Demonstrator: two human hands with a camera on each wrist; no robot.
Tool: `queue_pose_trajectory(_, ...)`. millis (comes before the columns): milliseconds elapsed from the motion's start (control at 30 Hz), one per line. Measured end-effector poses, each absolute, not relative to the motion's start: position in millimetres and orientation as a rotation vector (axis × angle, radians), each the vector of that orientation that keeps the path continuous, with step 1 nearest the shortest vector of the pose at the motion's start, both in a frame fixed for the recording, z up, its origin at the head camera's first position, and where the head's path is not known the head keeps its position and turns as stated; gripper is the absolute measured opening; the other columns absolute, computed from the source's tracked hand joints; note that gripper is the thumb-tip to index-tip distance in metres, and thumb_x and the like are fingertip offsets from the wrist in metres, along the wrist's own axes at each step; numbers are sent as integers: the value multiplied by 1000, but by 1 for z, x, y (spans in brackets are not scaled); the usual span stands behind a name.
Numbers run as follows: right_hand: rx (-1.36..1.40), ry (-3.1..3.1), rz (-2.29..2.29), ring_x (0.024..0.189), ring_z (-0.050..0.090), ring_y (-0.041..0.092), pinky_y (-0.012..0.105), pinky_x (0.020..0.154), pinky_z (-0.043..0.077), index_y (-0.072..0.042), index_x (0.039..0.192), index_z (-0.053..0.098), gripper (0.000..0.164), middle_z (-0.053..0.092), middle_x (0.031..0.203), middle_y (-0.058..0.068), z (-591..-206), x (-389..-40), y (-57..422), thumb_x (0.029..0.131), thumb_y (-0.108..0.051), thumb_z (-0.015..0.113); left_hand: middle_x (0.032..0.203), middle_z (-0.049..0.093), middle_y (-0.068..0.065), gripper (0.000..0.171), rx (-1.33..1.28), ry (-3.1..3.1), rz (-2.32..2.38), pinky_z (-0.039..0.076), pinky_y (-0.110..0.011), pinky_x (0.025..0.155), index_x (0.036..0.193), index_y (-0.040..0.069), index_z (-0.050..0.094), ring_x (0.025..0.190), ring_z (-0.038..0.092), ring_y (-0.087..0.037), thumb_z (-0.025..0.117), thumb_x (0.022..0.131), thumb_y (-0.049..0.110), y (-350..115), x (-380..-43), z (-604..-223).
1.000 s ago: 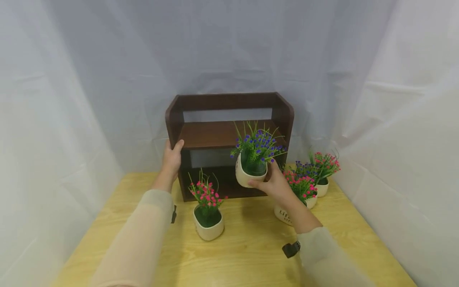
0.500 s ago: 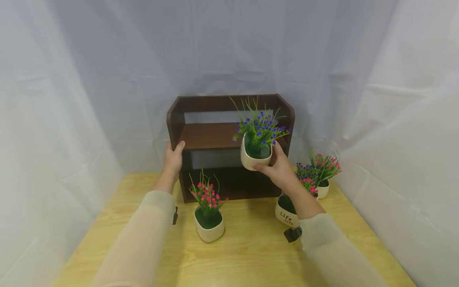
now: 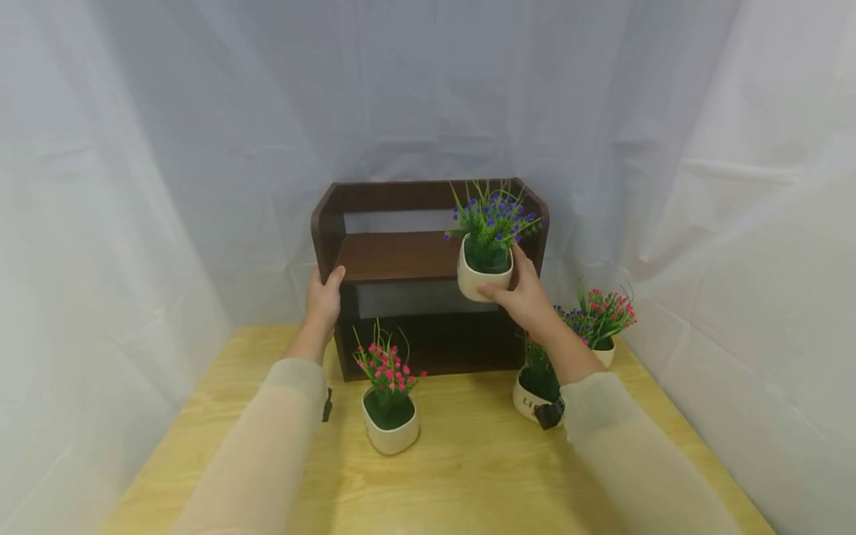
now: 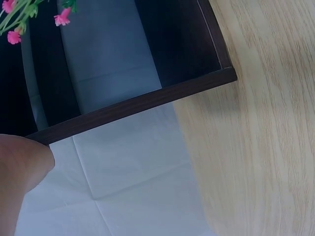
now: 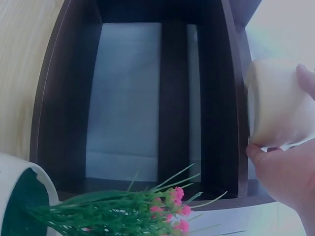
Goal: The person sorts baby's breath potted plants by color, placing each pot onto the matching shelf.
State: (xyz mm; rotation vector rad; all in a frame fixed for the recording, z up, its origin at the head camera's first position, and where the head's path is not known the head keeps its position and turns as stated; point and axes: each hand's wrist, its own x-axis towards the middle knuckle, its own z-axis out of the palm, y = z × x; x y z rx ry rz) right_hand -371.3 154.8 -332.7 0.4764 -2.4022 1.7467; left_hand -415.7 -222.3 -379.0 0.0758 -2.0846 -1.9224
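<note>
A potted artificial plant with blue-purple flowers [image 3: 487, 282] is held by my right hand [image 3: 531, 303], thumb on the pot's front and fingers behind its right side. It hangs before the right end of the upper board of the dark brown shelf [image 3: 401, 258]; whether it touches the board I cannot tell. In the right wrist view the white pot [image 5: 278, 105] is beside the board's edge. My left hand [image 3: 324, 303] grips the shelf's left side panel, thumb at the front edge, other fingers mostly hidden.
A pink-flowered potted plant [image 3: 391, 435] stands on the wooden table [image 3: 455, 483] before the shelf's left half. Several more potted plants, including a pink one [image 3: 608, 316], stand at the right, partly behind my right forearm. White sheeting [image 3: 414, 89] surrounds the table.
My right hand has raised the purple-flowered plant and moved it slightly right, from in front of the lower compartment to the upper board. My left hand stays on the side panel.
</note>
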Motion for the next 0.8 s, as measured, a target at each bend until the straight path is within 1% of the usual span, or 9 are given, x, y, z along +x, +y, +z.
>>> queue_pose_trajectory(133,475,-2336,1842,167,28,34,52,134,30,-9,173,3,104,23,179,18,-328,-378,155,102,-25,77,179,28,-12,67,80,-2077,-1916,16,-51,138,170,16,27,168,22,-32,50,113,44,-222,-417,-381)
queue_pose_trajectory(233,430,-2362,1827,166,29,34,52,134,31,-7,172,8,100,25,178,19,-325,-382,156,103,-30,76,179,29,-12,67,82,-2073,-1914,16,-51,138,170,17,28,168,22,-32,50,113,44,-222,-417,-381)
queue_pose_trajectory(333,397,-2416,1791,165,31,35,54,133,33,-9,173,8,101,26,178,18,-322,-385,157,103,-37,75,179,30,-12,66,81,-2069,-1914,17,-51,138,170,17,28,168,23,-32,50,113,43,-222,-418,-382)
queue_pose_trajectory(500,376,-2505,1679,162,37,37,57,129,38,-13,175,9,102,32,176,16,-318,-391,157,103,-49,72,178,30,-13,65,82,-2063,-1914,17,-52,138,169,16,28,168,24,-34,50,113,41,-221,-418,-382)
queue_pose_trajectory(633,372,-2522,1614,160,39,37,57,128,39,-15,175,12,100,36,175,16,-316,-394,155,103,-51,71,177,32,-15,63,81,-2062,-1901,19,-53,137,168,14,30,167,26,-35,50,113,39,-220,-417,-382)
queue_pose_trajectory(800,296,-2530,1544,159,41,38,57,127,41,-13,174,12,101,34,176,17,-315,-399,151,103,-52,71,177,31,-15,63,76,-2061,-1917,18,-53,137,168,14,29,167,25,-34,49,114,39,-220,-418,-381)
